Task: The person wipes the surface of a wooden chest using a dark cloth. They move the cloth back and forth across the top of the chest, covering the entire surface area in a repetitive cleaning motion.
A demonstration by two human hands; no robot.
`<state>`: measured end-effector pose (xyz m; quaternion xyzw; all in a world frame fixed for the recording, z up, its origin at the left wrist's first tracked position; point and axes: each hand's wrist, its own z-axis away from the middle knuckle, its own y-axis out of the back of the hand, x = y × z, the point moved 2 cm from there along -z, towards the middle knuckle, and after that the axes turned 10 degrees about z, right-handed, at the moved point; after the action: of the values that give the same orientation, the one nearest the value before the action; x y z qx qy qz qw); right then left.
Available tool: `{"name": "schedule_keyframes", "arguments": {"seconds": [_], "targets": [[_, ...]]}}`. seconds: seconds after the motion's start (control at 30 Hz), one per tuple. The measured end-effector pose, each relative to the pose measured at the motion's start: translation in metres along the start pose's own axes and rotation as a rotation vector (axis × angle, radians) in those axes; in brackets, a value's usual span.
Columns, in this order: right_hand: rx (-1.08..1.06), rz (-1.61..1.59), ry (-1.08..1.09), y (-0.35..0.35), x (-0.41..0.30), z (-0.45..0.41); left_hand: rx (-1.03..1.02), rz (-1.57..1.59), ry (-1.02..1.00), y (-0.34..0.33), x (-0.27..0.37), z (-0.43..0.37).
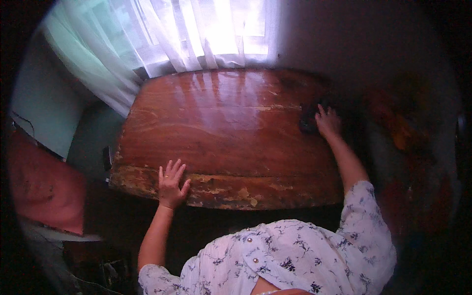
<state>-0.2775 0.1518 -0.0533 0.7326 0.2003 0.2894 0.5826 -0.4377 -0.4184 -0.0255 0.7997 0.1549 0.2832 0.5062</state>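
A worn wooden table (221, 143) with a glossy reddish-brown top lies before me. Its finish is chipped and flaking, mostly along the near edge. My left hand (172, 188) rests palm down on that near edge, left of the middle, fingers spread and a ring on one of them. At the table's right end, my right hand (328, 121) presses on a dark bunched cloth (306, 121). Shadow hides the cloth's right side and part of the table's end, so its full outline cannot be made out.
A window with sheer white curtains (206, 37) is behind the table's far edge. A small dark object (107, 158) is beside the left end. Reddish fabric (48, 184) hangs at the left. Dim orange and red shapes (400, 132) are at the right.
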Motion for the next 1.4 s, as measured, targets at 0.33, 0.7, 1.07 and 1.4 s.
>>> {"name": "schedule_keyframes", "arguments": {"seconds": [0.33,0.7,1.07,1.4], "targets": [[0.117,-0.317,0.613,0.086,-0.356,-0.002,0.019,0.010,0.012,-0.004,-0.008,0.006],[0.134,-0.386,0.890,0.106,-0.384,0.110,0.060,0.050,-0.039,-0.011,-0.014,0.003],[0.240,-0.183,0.123,0.014,-0.016,0.126,0.037,-0.032,-0.055,-0.012,-0.014,0.010],[0.280,-0.143,0.234,0.058,-0.166,0.134,0.029,-0.046,-0.074,-0.012,-0.008,0.010]]}}
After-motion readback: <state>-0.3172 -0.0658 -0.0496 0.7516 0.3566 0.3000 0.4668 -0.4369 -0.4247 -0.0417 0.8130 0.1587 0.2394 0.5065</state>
